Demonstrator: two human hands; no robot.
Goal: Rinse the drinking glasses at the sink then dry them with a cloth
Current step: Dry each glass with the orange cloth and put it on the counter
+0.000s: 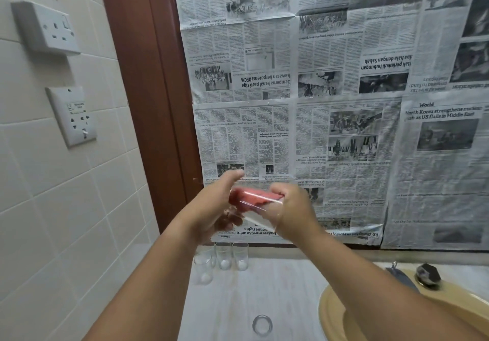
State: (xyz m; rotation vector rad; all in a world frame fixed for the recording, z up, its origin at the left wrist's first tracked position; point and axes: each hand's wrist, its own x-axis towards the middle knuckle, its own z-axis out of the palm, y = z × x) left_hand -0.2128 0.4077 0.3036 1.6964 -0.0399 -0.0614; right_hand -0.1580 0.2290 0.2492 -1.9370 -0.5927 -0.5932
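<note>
Nearest, a lone glass (262,324) stands on the counter (277,287), left of the sink (333,311). Three glasses (223,257) wait far left. Up between both hands lies the held glass (264,209), with a red cloth (251,196) stuffed inside. The right hand (293,208) curls round its base, and the left hand (211,208) seems to grip the cloth. Twisting glass against cloth, with a firm grip, should dry the bottom.
</note>
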